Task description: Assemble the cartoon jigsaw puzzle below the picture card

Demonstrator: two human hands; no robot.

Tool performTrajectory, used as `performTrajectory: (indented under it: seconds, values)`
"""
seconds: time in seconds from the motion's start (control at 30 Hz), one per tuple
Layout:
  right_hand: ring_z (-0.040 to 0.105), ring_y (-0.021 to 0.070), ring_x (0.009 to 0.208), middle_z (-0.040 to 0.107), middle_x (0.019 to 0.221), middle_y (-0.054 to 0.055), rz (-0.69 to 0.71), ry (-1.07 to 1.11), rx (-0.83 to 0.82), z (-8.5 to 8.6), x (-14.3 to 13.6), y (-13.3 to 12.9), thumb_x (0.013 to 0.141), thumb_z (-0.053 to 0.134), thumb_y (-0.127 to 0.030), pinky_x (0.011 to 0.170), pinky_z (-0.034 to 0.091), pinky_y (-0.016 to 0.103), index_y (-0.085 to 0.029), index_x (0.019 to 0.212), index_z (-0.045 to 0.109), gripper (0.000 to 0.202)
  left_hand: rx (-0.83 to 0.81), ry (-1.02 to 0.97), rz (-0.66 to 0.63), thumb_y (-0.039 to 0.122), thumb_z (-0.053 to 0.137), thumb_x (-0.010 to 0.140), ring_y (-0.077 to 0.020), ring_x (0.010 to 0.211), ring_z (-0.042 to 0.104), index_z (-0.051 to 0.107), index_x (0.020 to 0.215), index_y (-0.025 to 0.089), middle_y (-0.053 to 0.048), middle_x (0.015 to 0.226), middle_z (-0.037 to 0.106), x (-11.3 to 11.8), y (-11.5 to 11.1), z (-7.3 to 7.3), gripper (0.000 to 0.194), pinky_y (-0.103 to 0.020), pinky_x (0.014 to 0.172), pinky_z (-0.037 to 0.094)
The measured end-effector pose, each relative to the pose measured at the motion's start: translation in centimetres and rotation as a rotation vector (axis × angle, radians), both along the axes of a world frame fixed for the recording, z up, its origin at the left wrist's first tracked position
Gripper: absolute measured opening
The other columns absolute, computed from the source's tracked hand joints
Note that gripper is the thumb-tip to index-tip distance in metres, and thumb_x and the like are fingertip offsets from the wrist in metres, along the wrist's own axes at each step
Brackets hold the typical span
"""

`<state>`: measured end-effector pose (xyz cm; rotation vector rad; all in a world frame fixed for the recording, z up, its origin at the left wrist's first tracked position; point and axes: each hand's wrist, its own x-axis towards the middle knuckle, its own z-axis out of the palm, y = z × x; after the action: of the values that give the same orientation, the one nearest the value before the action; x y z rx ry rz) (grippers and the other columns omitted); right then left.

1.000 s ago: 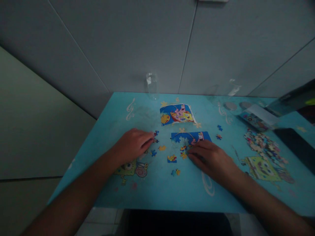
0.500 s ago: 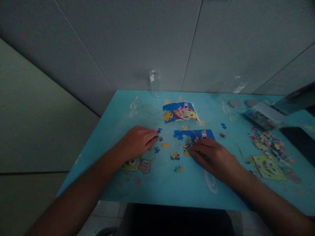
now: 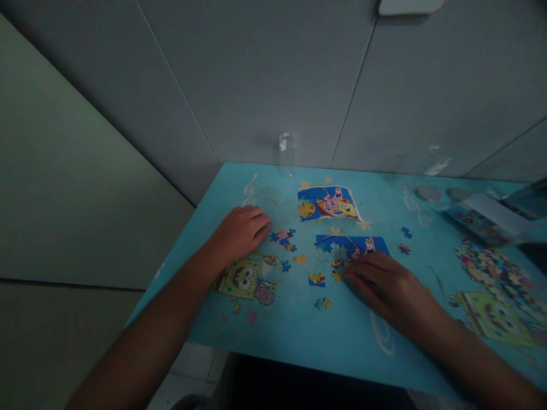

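My left hand (image 3: 243, 234) rests on the blue table with its fingers curled together, just left of a small cluster of puzzle pieces (image 3: 284, 237). My right hand (image 3: 380, 276) lies over the lower right of a partly joined blue puzzle (image 3: 337, 244), its fingertips at yellow pieces (image 3: 337, 275); anything between them is too small to make out. Behind the puzzle lies a picture sheet (image 3: 328, 203) with cartoon figures. Loose pieces lie between the hands, among them a joined yellow and blue bit (image 3: 317, 279) and a blue-yellow one (image 3: 323, 303).
A clear jar (image 3: 288, 155) stands at the table's back edge. To the right are two round lids (image 3: 428, 194), a clear box with a printed card (image 3: 481, 222), a big pile of pieces (image 3: 499, 273) and two stray pieces (image 3: 405, 240).
My left hand has drawn back to the left, uncovering the pieces it was touching. My right hand stays at the puzzle. The camera view has shifted, so the table sits lower and further right.
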<state>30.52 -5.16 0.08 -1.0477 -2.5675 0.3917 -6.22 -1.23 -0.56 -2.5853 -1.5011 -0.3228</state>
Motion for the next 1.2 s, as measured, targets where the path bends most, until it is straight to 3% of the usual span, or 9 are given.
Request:
performTrajectory:
  seconds: [0.2,0.43,1.2]
  values:
    - [0.070,0.0260,0.103,0.073,0.109,0.007,-0.005,0.049,0.003,0.2,0.0,-0.2,0.100,0.056,-0.024,0.093,0.060,0.048,-0.025,0.112,0.073,0.021,-0.075,-0.186,-0.149,0.038,0.054,0.104,-0.0201,0.098,0.061,0.072,0.109,0.020,-0.006,0.105,0.067,1.7,-0.6,-0.2,0.025,-0.038,0.090,0.048]
    - [0.070,0.0267,0.103,0.073,0.110,0.007,0.002,0.039,0.005,0.4,-0.3,-0.4,0.101,0.056,-0.024,0.094,0.058,0.049,-0.025,0.112,0.073,0.020,-0.156,-0.234,-0.321,0.030,0.057,0.103,-0.0196,0.106,0.061,0.072,0.119,0.027,-0.005,0.116,0.067,2.1,-0.9,-0.8,0.022,-0.039,0.096,0.048]
    - [0.070,0.0257,0.099,0.074,0.103,0.007,0.036,-0.019,-0.009,0.5,-0.7,-0.4,0.101,0.056,-0.027,0.094,0.056,0.048,-0.024,0.108,0.074,0.020,-0.119,-0.184,-0.347,0.030,0.057,0.103,-0.0205,0.105,0.064,0.074,0.109,0.022,-0.007,0.114,0.069,2.5,-1.1,-1.0,0.020,-0.040,0.095,0.049]
